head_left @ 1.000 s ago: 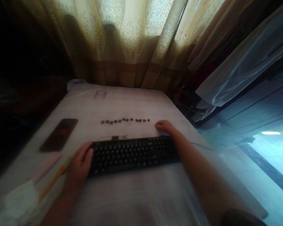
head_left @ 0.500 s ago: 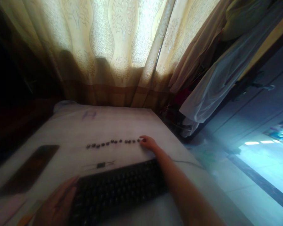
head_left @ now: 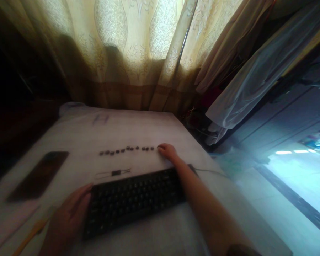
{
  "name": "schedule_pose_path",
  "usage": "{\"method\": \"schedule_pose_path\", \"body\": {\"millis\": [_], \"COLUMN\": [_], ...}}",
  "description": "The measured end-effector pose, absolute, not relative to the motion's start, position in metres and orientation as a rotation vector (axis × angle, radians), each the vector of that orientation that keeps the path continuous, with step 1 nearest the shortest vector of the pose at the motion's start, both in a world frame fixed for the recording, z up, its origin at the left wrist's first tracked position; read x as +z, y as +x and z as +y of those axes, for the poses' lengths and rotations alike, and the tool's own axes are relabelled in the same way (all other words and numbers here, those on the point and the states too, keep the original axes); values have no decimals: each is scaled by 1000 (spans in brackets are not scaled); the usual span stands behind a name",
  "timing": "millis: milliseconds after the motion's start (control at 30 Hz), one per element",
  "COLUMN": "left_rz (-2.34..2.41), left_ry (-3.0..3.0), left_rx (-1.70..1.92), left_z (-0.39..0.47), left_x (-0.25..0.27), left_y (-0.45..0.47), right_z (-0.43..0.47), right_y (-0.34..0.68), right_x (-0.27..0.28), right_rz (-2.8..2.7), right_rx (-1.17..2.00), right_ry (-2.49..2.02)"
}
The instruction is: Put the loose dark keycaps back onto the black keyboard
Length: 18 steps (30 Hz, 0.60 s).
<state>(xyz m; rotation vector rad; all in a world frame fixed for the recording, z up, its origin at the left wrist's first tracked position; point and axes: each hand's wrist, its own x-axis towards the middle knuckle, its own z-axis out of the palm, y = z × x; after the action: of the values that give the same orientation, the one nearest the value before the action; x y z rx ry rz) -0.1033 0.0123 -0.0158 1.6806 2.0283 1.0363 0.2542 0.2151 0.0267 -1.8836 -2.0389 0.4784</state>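
Observation:
A black keyboard lies at a slant on the pale tabletop. My left hand holds its left end, the fingers at the upper left corner; blur hides the exact grip. Beyond the keyboard runs an uneven row of small dark keycaps. My right hand is at the right end of this row, its fingers closed in a pinch on a small dark piece that looks like a keycap. The right forearm passes over the keyboard's right end.
Between row and keyboard lies a small dark tool with thin wire prongs, perhaps a keycap puller. A dark phone-like slab, a pink flat item and an orange-handled tool lie left. A cable trails right. Curtains hang behind.
The view has tipped down, so the table sits higher in it. My right fingers have closed over the row's rightmost keycap and are slightly farther from its neighbour. My left hand stays by the keyboard.

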Motion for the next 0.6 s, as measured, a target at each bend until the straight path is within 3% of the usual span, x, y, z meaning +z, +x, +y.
{"method": "schedule_pose_path", "body": {"millis": [333, 600], "left_rz": [2154, 1582], "left_ry": [1938, 2594], "left_rx": [1120, 1056], "left_z": [4, 22], "left_x": [2, 32], "left_y": [-84, 13], "right_z": [121, 95], "right_y": [269, 280], "right_x": [27, 16], "right_rz": [-1926, -1884], "right_rx": [560, 633], "right_ry": [-1433, -1364]}}
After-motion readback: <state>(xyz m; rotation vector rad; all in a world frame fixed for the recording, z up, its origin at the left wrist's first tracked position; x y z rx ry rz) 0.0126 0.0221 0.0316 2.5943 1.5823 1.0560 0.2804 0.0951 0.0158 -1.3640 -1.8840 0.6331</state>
